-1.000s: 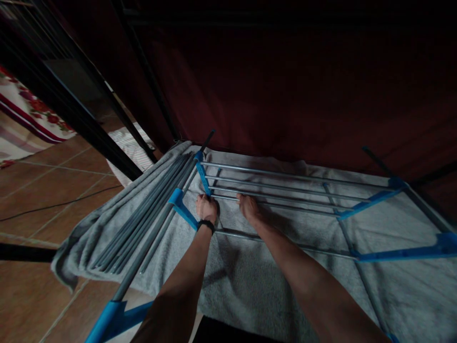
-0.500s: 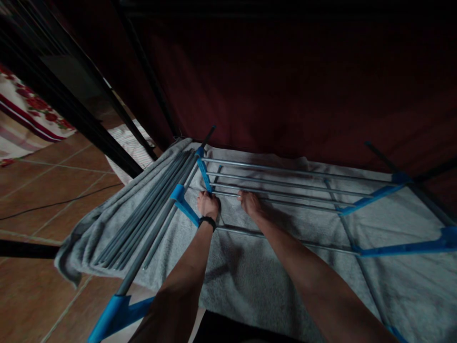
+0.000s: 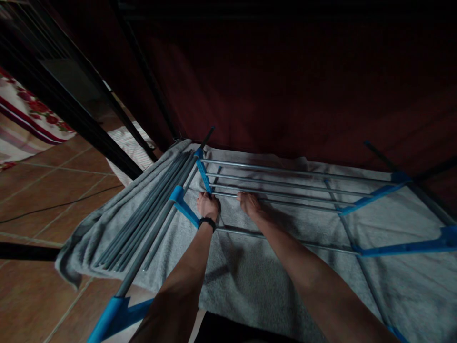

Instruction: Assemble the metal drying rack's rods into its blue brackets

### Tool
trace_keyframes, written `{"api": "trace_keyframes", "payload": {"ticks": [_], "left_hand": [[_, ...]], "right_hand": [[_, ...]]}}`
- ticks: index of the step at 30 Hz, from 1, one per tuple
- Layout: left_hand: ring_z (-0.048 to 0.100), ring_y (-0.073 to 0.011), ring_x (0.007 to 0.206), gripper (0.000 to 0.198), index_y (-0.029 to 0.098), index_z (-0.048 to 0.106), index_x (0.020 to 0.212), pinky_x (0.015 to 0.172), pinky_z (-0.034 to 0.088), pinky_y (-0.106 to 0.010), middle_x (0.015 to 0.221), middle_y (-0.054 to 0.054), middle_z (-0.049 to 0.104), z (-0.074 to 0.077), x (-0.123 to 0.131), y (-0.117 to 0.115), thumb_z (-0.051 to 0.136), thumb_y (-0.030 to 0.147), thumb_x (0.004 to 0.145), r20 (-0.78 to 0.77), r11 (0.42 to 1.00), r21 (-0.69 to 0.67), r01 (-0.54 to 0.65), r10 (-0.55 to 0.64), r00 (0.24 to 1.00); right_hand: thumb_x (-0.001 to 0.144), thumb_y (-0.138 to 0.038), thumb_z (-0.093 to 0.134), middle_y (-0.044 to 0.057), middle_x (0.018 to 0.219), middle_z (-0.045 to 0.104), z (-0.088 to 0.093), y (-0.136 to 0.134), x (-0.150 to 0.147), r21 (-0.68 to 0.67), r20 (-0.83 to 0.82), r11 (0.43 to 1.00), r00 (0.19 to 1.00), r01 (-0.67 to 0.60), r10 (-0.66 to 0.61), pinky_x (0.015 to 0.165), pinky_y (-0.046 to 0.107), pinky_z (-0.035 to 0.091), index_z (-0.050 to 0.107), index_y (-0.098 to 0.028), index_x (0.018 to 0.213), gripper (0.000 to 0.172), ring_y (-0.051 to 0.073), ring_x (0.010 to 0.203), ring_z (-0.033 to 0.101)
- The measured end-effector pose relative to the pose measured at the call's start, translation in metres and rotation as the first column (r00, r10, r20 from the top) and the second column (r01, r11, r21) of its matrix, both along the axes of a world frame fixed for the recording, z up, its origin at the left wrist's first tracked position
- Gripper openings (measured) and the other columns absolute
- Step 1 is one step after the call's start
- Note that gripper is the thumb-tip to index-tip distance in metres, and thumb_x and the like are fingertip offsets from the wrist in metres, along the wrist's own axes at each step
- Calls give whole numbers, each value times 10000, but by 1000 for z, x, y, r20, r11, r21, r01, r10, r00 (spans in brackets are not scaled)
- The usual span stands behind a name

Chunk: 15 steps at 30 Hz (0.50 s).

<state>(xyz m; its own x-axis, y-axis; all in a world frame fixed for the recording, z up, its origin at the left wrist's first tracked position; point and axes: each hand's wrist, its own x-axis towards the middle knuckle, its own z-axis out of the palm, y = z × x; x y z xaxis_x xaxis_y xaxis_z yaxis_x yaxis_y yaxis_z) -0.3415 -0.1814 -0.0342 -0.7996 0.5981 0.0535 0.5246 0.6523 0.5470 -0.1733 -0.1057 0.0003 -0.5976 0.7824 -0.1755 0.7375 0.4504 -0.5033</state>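
My left hand [image 3: 207, 206], a dark band at its wrist, is closed around the lower end of a blue plastic bracket [image 3: 204, 174]. Just to the right, my right hand [image 3: 249, 204] pinches a thin grey metal rod [image 3: 228, 194] close to the end that meets this bracket. Several parallel rods span from the bracket to a blue bracket [image 3: 373, 197] on the right, forming part of a drying rack frame. Below my hands a lower rod [image 3: 243, 232] crosses behind my right forearm. My fingertips and the joint between rod and bracket are partly hidden.
A bundle of loose grey rods [image 3: 153, 205] lies on the grey towel [image 3: 243, 276] to the left. Blue corner pieces [image 3: 107, 314] join thicker tubes there. Black metal bars [image 3: 89, 128] slant over the tiled floor [image 3: 43, 190]. Dark red cloth [image 3: 285, 95] hangs behind.
Almost nothing differs. Both hands keep their places on the bracket and the rod, with only a very slight shift of my right fingers toward the left.
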Motion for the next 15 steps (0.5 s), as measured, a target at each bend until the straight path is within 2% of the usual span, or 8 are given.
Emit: {"api": "trace_keyframes", "payload": {"ticks": [3, 9, 13, 15], "left_hand": [[608, -312, 1175, 207, 199, 716, 1131, 958, 481, -417, 1290, -164, 654, 1, 1, 0, 558, 267, 1016, 1, 1000, -13, -4, 4, 1000], [615, -338, 1180, 230, 150, 716, 1131, 942, 491, -439, 1307, -212, 644, 4, 1, -1, 539, 251, 1024, -13, 999, -26, 25, -25, 1000], [622, -338, 1180, 221, 170, 717, 1123, 932, 508, -432, 1298, -189, 652, 3, -2, 0, 566, 277, 1003, -27, 999, -37, 9, -11, 1000], [626, -327, 1183, 218, 173, 711, 1122, 935, 507, -412, 1302, -174, 652, 2, -4, 2, 579, 298, 1000, -36, 999, -46, 1, -2, 999]], "right_hand": [[1017, -138, 496, 147, 1249, 788, 1, -1, -1, -28, -44, 1000, 999, 8, -9, 1111, 404, 507, 792, -151, 1201, 348, 284, 1216, 712], [1040, -172, 473, 152, 1226, 792, 7, -3, -1, -83, -73, 994, 995, 69, -75, 1062, 369, 525, 799, -140, 1144, 343, 279, 1199, 723], [1058, -214, 483, 125, 1219, 800, 9, -2, -1, -159, -89, 980, 987, 117, -132, 990, 323, 548, 798, -172, 1135, 327, 252, 1162, 738], [1046, -202, 506, 120, 1207, 804, 10, -1, -1, -156, -106, 981, 986, 114, -131, 970, 309, 552, 799, -180, 1120, 303, 243, 1149, 741]]}}
